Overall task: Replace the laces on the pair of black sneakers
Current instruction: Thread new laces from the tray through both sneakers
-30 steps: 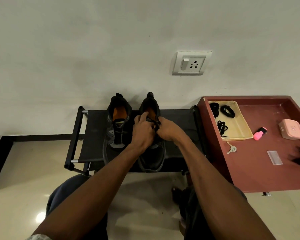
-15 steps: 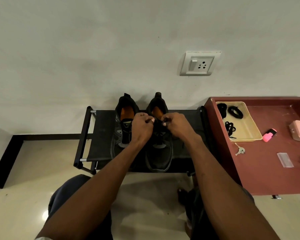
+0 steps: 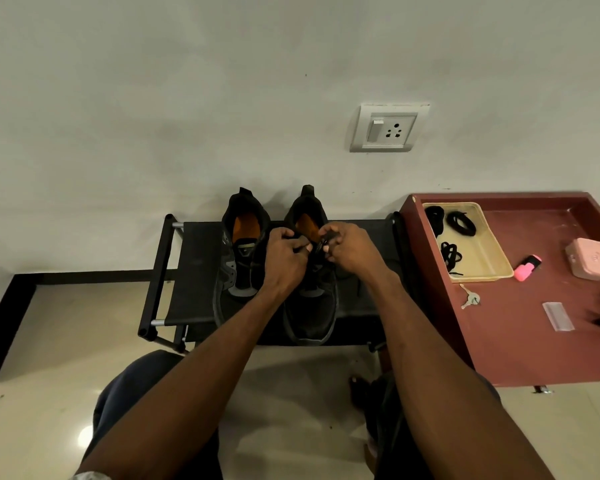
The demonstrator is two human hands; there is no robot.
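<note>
Two black sneakers with orange insoles stand side by side on a low black shoe rack [image 3: 194, 271], heels toward the wall. The left sneaker [image 3: 238, 271] has no lace that I can see. Over the tongue of the right sneaker [image 3: 312, 306], my left hand [image 3: 284, 258] and my right hand [image 3: 349, 247] each pinch the black lace [image 3: 317, 245] near the top eyelets. The fingers hide most of the lace. Several coiled black laces [image 3: 459, 223] lie in a cream tray [image 3: 485, 265] to the right.
A dark red table [image 3: 520, 341] on the right carries the tray, a key [image 3: 468, 299], a pink lighter-like object [image 3: 527, 268], a pink box [image 3: 591, 258], a clear packet [image 3: 557, 316] and a black item at its edge. My knees are below. A wall socket [image 3: 387, 128] is above.
Both hands have moved up the right sneaker from its mid-lacing toward the top eyelets, still pinching the lace. The camera has shifted a little.
</note>
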